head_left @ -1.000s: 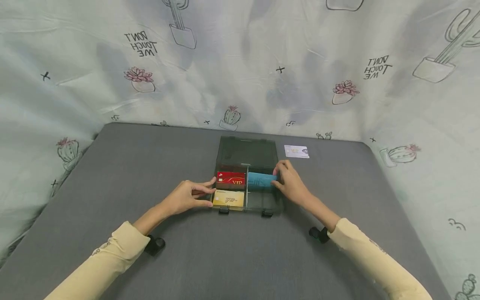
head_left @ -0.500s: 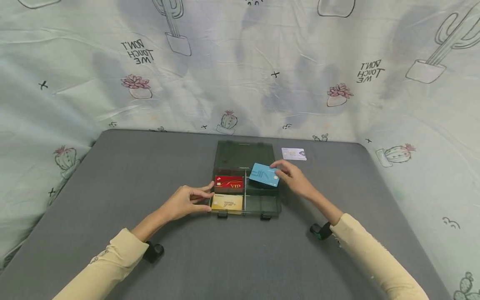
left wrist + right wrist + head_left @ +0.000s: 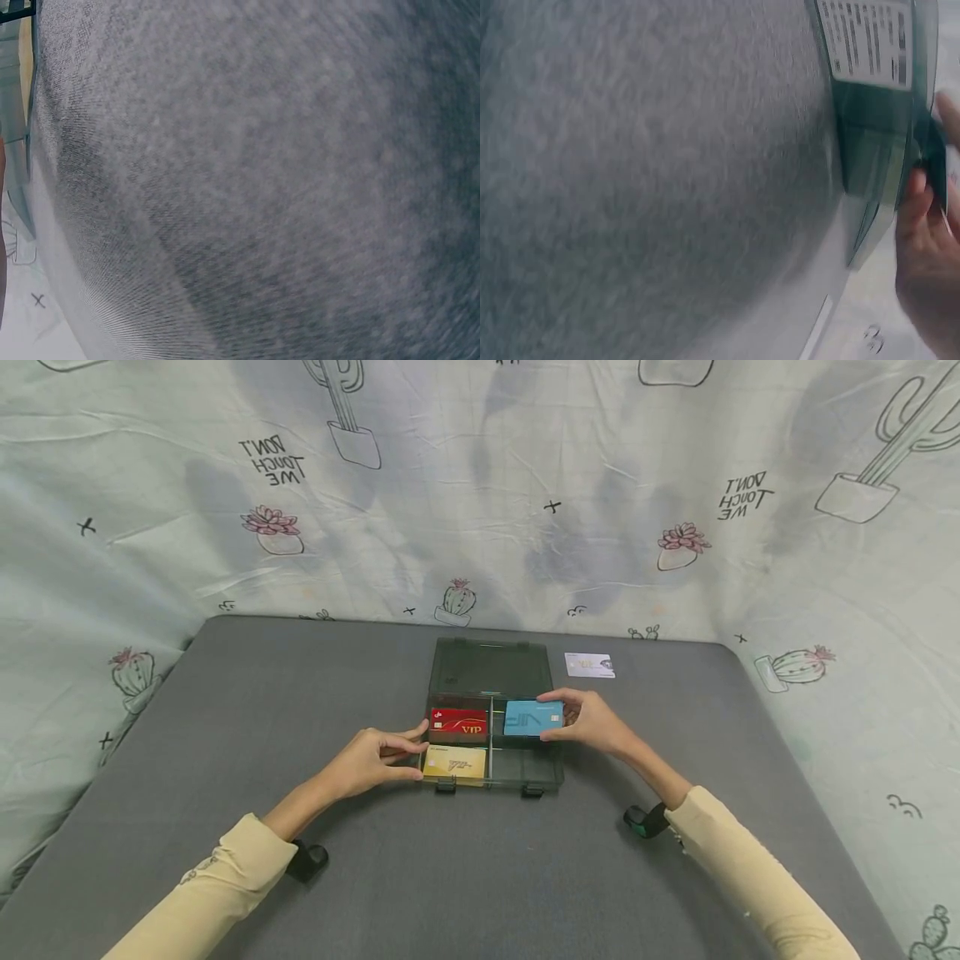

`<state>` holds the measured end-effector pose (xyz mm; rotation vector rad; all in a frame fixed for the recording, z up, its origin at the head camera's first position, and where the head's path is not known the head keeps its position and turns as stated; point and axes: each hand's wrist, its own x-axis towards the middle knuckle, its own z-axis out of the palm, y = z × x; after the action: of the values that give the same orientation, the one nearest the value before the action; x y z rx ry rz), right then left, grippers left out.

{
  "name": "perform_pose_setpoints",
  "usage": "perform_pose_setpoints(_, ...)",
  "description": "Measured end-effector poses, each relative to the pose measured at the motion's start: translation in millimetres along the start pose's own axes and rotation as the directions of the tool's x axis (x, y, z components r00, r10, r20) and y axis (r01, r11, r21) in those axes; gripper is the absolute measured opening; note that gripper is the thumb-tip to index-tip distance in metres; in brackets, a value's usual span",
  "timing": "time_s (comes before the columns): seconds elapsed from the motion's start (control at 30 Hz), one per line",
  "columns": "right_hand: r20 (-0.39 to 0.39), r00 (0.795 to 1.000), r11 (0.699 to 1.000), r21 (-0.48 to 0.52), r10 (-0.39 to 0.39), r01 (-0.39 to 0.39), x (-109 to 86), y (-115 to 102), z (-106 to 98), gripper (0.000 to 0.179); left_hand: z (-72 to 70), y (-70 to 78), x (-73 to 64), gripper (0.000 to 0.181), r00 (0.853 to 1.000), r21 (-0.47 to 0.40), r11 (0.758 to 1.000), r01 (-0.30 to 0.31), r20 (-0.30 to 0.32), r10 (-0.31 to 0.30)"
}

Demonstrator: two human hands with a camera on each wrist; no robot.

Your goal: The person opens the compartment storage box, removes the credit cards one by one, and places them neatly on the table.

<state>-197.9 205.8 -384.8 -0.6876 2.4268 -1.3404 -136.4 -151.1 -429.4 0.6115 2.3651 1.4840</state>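
Backdrop: wrinkly pale cloth with potted cacti and mirror-flipped lettering, hung behind and along the sides.
Left hand: fingers fairly straight, thumb spread apart from them, tips against the left wall of the box. No card in it; looks like it's just steadying things.
Right hand: nearly closed around one end of the blue card, fingers on the far edge, thumb on the near edge.
Blue card: over the box's far right compartment, right end reaching the wall. Can't tell whether any of it touches down.
Blue card risks: with only the edges pinched, a loose thumb could let it twist or drop crooked, and too hard a squeeze might bow it and make it spring out. Its end could also catch the wall. If the left hand eased off, I reckon a bump could skid the box.
Box build: hard see-through plastic, dark greenish. Lid lies open on the far side, latches on the near edge, thin divider splitting left from right.
Other cards: red card in the far left compartment, gold card in the near left one, pale card beside the lid. All thin, flat rectangles, probably slick.
Surface: flat, grey, fuzzy woven texture in the wrist views.
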Motion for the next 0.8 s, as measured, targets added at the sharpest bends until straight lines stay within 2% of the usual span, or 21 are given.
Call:
perform_pose_setpoints(0.1, 0.028, 1.000, 0.994, 0.112, 0.004, -0.007, 1.6, 18.1, -5.3, 0.058, 0.4, 0.0, 0.0, 0.045, 1.000, 0.000, 1.000, 0.001, -0.001, -0.001)
perform_pose_setpoints(0.23, 0.077, 0.996, 0.966, 0.251, 0.049, -0.067, 2.5, 41.9, -10.9, 0.066, 1.1, -0.9, 0.2, 0.045, 1.000, 0.010, 1.000, 0.006, -0.003, -0.006)
perform_pose_setpoints(0.37, 0.091, 0.994, 0.949, 0.302, 0.062, -0.087, 2.1, 51.2, -13.6, 0.069, 1.4, -1.6, -0.4, 0.045, 1.000, 0.016, 1.000, 0.013, -0.004, -0.013)
perform_pose_setpoints(0.6, 0.059, 0.996, 0.935, 0.344, 0.070, -0.086, 1.0, 57.1, -20.0, 0.068, 2.1, 1.1, -0.3, 0.045, 1.000, 0.012, 1.000, 0.016, -0.008, -0.016)
perform_pose_setpoints(0.8, 0.102, 0.992, 0.900, 0.423, 0.069, -0.106, -1.1, 61.1, -29.6, 0.070, 3.0, 0.4, -0.7, 0.045, 1.000, 0.026, 0.999, 0.023, -0.009, -0.023)
